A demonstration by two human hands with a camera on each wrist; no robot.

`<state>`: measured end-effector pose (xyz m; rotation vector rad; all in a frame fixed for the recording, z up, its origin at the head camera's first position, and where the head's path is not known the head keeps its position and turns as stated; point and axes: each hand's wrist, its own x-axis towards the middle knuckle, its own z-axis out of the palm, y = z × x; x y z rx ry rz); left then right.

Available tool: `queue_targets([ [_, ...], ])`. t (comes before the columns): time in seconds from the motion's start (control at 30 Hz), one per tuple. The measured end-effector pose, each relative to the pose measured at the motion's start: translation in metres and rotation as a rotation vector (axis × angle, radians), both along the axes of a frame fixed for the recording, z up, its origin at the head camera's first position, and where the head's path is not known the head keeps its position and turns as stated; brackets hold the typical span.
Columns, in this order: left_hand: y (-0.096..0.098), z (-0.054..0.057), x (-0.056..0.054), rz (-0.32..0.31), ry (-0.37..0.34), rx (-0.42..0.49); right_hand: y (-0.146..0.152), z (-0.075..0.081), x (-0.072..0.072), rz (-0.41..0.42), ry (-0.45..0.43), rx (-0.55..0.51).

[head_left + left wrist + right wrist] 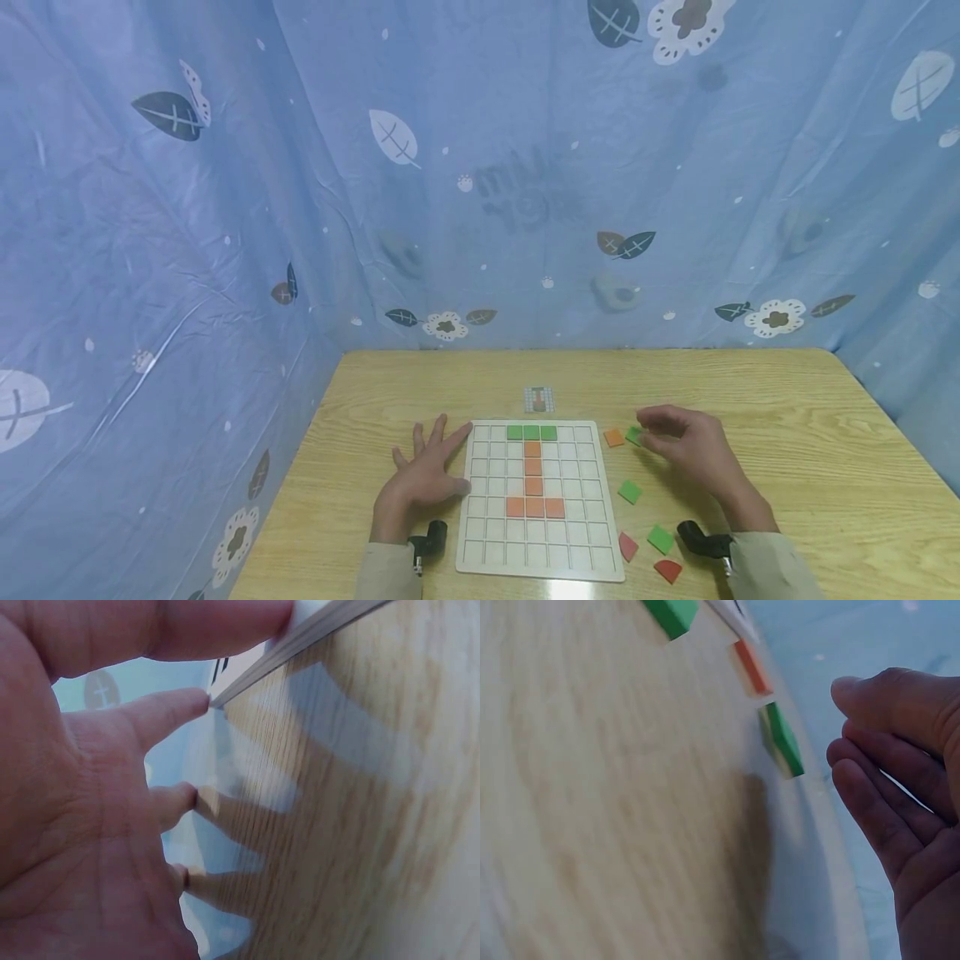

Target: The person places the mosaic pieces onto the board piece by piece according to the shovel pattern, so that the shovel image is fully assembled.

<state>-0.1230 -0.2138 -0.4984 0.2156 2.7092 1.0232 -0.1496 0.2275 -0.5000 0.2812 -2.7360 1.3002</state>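
Observation:
A white grid board [540,574] lies on the table, with three green squares [531,432] in its top row. Below them, three orange squares [532,467] form a column standing on a row of three more [535,507]. My left hand [423,479] spreads its fingers on the table, thumb and index fingertip against the board's left edge. Over the table right of the board, my right hand [693,446] is loosely bent, with nothing between thumb and fingers in the right wrist view. Nearest to it are a green square tile [784,742] and an orange one [753,667].
A small pattern card [538,399] lies behind the board. Right of the board lie two more green tiles [630,492], a pink rounded piece [627,547] and a red one [668,570]. Blue patterned curtain [480,208] encloses the wooden table [825,467].

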Motion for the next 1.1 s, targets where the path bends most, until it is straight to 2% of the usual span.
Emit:
queue_targets([
  [0.27, 0.003, 0.010, 0.002, 0.007, -0.031, -0.040, 0.000, -0.008, -0.002, -0.008, -0.040, 0.042],
  [0.5, 0.003, 0.010, 0.003, 0.005, -0.021, -0.026, -0.001, -0.013, -0.004, -0.009, -0.005, 0.081],
  [0.7, 0.000, 0.003, 0.001, -0.005, -0.015, -0.021, -0.003, -0.012, -0.004, -0.020, -0.002, 0.096],
  [0.9, 0.003, 0.011, 0.002, 0.001, -0.030, -0.052, -0.004, -0.010, -0.003, -0.021, 0.010, 0.120],
  [1.1, 0.005, 0.012, 0.002, 0.002, -0.032, -0.075, -0.003, -0.011, -0.003, -0.016, 0.009, 0.117],
])
